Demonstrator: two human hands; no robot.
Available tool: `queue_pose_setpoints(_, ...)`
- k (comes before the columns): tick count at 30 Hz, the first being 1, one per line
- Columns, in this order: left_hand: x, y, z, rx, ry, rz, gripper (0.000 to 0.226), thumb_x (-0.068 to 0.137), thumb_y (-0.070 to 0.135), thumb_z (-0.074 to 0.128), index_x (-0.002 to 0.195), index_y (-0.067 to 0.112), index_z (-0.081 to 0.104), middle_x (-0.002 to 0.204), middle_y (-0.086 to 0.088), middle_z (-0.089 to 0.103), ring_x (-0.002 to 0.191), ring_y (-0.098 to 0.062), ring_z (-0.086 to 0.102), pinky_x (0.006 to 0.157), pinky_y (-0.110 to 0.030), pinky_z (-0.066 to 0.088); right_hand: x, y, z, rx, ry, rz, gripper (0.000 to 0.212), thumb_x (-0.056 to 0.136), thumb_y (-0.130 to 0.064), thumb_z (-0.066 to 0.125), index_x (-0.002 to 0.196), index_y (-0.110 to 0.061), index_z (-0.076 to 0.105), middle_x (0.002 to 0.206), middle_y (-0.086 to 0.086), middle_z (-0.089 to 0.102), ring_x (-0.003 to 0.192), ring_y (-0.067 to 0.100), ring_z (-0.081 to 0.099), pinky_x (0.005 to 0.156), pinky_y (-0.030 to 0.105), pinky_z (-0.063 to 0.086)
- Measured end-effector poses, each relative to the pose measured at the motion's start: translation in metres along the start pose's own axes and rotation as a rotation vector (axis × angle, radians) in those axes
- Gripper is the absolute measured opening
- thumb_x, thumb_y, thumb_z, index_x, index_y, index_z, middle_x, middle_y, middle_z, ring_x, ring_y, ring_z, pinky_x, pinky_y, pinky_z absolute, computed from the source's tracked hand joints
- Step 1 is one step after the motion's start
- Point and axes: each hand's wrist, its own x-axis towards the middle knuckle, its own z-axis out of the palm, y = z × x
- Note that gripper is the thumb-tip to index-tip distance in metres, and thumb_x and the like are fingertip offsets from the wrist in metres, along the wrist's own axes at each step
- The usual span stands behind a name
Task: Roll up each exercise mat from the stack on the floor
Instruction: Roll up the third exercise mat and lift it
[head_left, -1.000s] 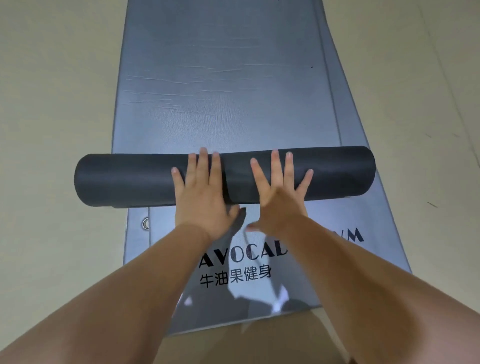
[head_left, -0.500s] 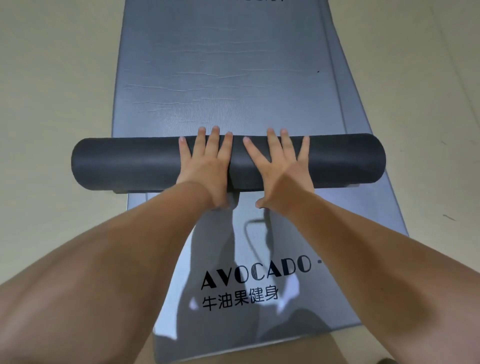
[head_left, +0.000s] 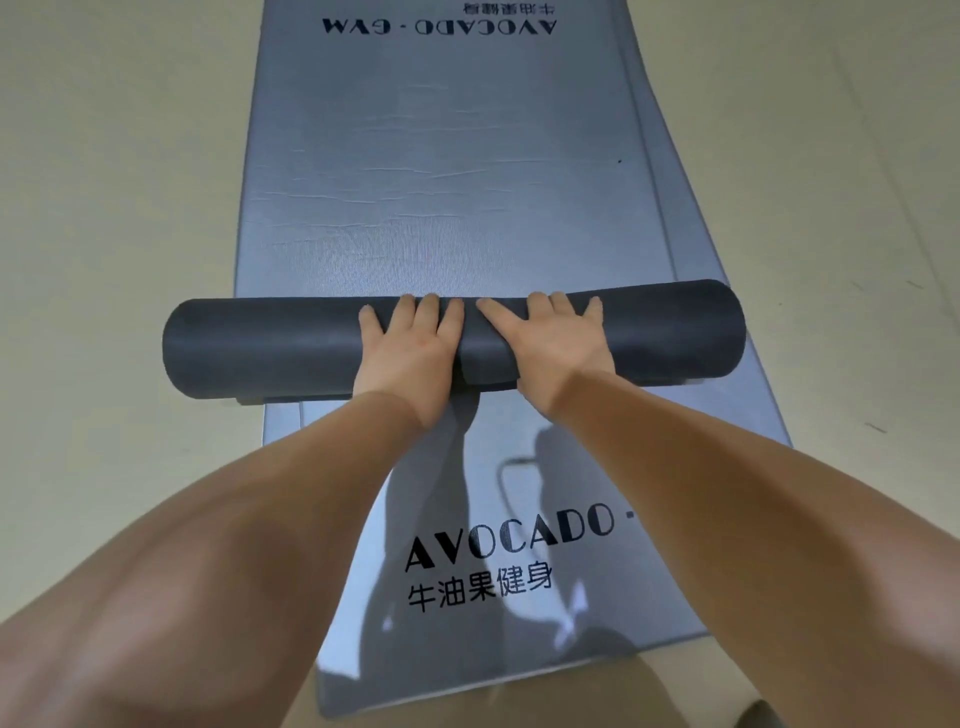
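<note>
A dark grey roll (head_left: 270, 345) of the top exercise mat lies crosswise on the stack. The flat, unrolled part of that mat (head_left: 441, 171) stretches away from me, with upside-down lettering at its far end. My left hand (head_left: 410, 353) and my right hand (head_left: 558, 343) press side by side on the middle of the roll, palms down, fingers reaching over its top. Below the roll, the grey mat underneath (head_left: 498, 566) shows, printed with AVOCADO and Chinese characters.
Beige floor (head_left: 114, 208) surrounds the stack on both sides. Another mat's edge (head_left: 691, 218) sticks out along the right side. My forearms cross the lower mat, and the stack's near edge lies close to me.
The roll has moved away from me and grown thicker. More of the lower mat's lettering is uncovered. Both hands travelled forward with the roll, fingers now further over its top.
</note>
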Motion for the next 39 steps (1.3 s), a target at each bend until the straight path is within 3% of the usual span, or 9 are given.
queue_pose_setpoints(10,-0.056,0.017,-0.011,-0.002,-0.103,0.043,0.073,0.089,0.022,0.066,0.15,0.022,0.027,0.134,-0.004,0.051,0.12,-0.03,0.047,0.105,-0.058,0.034,-0.06,-0.004,0.0,0.066,-0.108,-0.074,0.091,0.087,-0.017,0.071,0.154,-0.047,0.018,0.111,0.003,0.054,0.107,0.028,0.056,0.105,0.055,0.039)
queue_pose_setpoints(15,-0.102,0.039,-0.01,-0.01,-0.225,0.071,0.077,0.088,0.023,0.067,0.153,0.024,0.024,0.132,-0.001,0.051,0.12,-0.028,0.046,0.103,-0.056,0.035,-0.107,0.001,0.019,0.044,-0.149,-0.175,0.093,0.093,-0.035,0.071,0.161,-0.046,0.008,0.129,0.005,0.056,0.123,0.029,0.054,0.114,0.05,0.035)
queue_pose_setpoints(19,-0.092,0.031,-0.016,-0.098,-0.302,0.077,0.068,0.083,0.026,0.069,0.142,0.027,0.036,0.125,0.0,0.053,0.118,-0.028,0.048,0.103,-0.06,0.035,-0.126,0.001,0.033,0.039,-0.036,-0.142,0.111,0.088,-0.055,0.073,0.164,-0.042,-0.006,0.171,0.018,0.015,0.159,0.039,0.005,0.124,0.068,0.008)
queue_pose_setpoints(22,-0.073,0.017,-0.023,-0.256,-0.372,0.094,0.067,0.075,0.03,0.075,0.134,0.028,0.043,0.119,0.001,0.054,0.118,-0.028,0.051,0.106,-0.067,0.029,-0.144,-0.013,0.054,-0.046,0.073,-0.075,0.127,0.078,-0.08,0.066,0.161,-0.034,-0.019,0.171,0.024,-0.012,0.156,0.048,-0.011,0.12,0.075,0.004)
queue_pose_setpoints(24,-0.069,0.013,-0.022,-0.282,-0.376,0.103,0.082,0.072,0.034,0.079,0.144,0.028,0.04,0.13,0.001,0.053,0.127,-0.027,0.048,0.109,-0.074,0.019,-0.148,-0.02,0.066,-0.058,0.078,-0.048,0.129,0.077,-0.088,0.057,0.156,-0.031,-0.028,0.166,0.028,-0.025,0.153,0.054,-0.019,0.117,0.077,-0.001)
queue_pose_setpoints(28,-0.077,0.013,-0.015,-0.262,-0.264,0.075,0.105,0.081,0.036,0.076,0.161,0.025,0.009,0.167,0.002,0.02,0.155,-0.022,0.013,0.115,-0.073,0.001,-0.13,-0.02,0.069,-0.057,0.068,-0.009,0.145,0.064,-0.094,0.06,0.15,-0.032,-0.039,0.163,0.028,-0.032,0.149,0.056,-0.025,0.115,0.079,-0.007)
queue_pose_setpoints(33,-0.105,0.023,-0.008,-0.23,0.088,-0.065,0.096,0.083,0.035,0.065,0.161,0.017,0.014,0.169,-0.004,0.015,0.155,-0.033,0.005,0.116,-0.072,0.001,-0.081,-0.01,0.041,-0.043,0.065,0.023,0.153,0.053,-0.095,0.067,0.157,-0.039,-0.029,0.17,0.021,-0.02,0.155,0.051,-0.016,0.118,0.074,-0.005)
queue_pose_setpoints(35,-0.114,0.032,0.0,-0.192,0.055,-0.09,0.104,0.082,0.047,0.064,0.162,0.013,0.007,0.17,-0.009,0.004,0.155,-0.038,-0.003,0.115,-0.073,0.001,-0.06,-0.005,0.026,-0.01,0.011,0.015,0.152,0.05,-0.093,0.071,0.159,-0.041,-0.022,0.172,0.018,-0.015,0.156,0.05,-0.014,0.119,0.074,-0.006)
queue_pose_setpoints(39,-0.109,0.032,0.018,-0.093,-0.16,-0.1,0.129,0.08,0.068,0.06,0.154,0.012,-0.03,0.159,-0.013,-0.04,0.147,-0.039,-0.033,0.115,-0.075,0.003,-0.039,0.0,0.013,-0.001,-0.055,-0.001,0.151,0.049,-0.09,0.072,0.161,-0.04,-0.016,0.173,0.014,-0.012,0.156,0.047,-0.017,0.119,0.074,-0.009)
